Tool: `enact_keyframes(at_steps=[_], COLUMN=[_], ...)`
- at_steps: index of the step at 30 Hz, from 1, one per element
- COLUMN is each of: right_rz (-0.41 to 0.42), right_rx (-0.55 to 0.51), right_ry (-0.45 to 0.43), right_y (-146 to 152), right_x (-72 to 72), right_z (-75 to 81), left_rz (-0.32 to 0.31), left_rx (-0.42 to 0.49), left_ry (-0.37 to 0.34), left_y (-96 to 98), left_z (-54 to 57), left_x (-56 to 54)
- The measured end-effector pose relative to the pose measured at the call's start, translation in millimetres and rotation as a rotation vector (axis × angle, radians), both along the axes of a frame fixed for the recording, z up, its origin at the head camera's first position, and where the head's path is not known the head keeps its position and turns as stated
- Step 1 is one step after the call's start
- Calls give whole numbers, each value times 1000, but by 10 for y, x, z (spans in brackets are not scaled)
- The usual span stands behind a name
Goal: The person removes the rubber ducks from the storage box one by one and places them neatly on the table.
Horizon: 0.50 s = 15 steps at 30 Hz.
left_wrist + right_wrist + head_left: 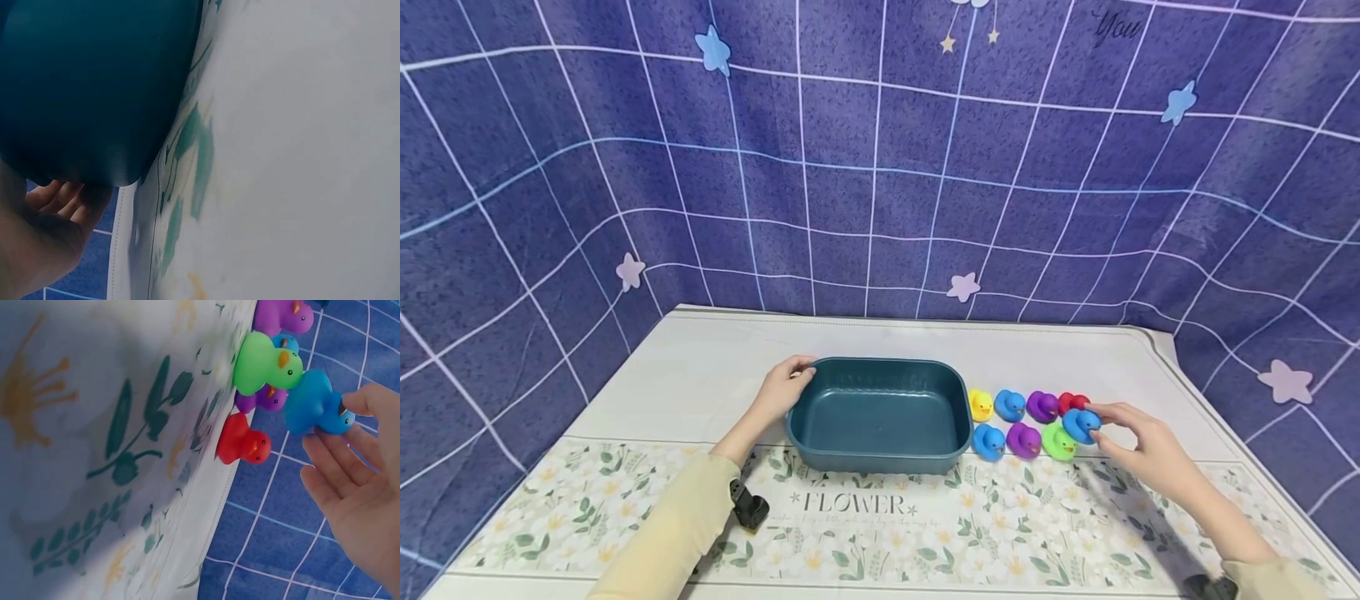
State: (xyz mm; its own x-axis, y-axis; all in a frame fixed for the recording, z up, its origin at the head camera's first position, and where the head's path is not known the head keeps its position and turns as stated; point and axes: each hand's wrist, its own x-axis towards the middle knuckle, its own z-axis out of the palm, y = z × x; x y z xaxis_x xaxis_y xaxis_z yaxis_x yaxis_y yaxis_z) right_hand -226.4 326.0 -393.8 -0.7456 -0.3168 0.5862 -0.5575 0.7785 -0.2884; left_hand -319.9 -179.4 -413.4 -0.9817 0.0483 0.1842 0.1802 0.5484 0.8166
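My right hand (1150, 443) pinches a blue rubber duck (1081, 425) between thumb and fingers. In the right wrist view this duck is raised off the table, close by a green duck (267, 364) and a red duck (242, 440). My left hand (782, 390) grips the left end of a dark teal plastic basin (880, 464), near its back corner. In the left wrist view the basin's outer wall covers some of the left fingertips. The basin's floor is bare.
Right of the basin, rubber ducks stand in two rows: a yellow duck (981, 406), blue ducks (988, 442), purple ducks (1024, 441), plus the green and red ones. A white table mat (715, 358) with a floral band lies beneath. Blue grid-patterned curtain (880, 167) hangs behind and at both sides.
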Motion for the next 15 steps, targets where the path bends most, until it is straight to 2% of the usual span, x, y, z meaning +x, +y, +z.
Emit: enact_keyframes(at_steps=[15], right_rz=[-14], right_rx=[14], right_ry=[-2], right_y=[143], right_x=[1], right_z=[-82], left_rz=[-4], left_rx=[-3], left_ry=[-3], left_y=[-6], left_z=[-14], left_x=[-28])
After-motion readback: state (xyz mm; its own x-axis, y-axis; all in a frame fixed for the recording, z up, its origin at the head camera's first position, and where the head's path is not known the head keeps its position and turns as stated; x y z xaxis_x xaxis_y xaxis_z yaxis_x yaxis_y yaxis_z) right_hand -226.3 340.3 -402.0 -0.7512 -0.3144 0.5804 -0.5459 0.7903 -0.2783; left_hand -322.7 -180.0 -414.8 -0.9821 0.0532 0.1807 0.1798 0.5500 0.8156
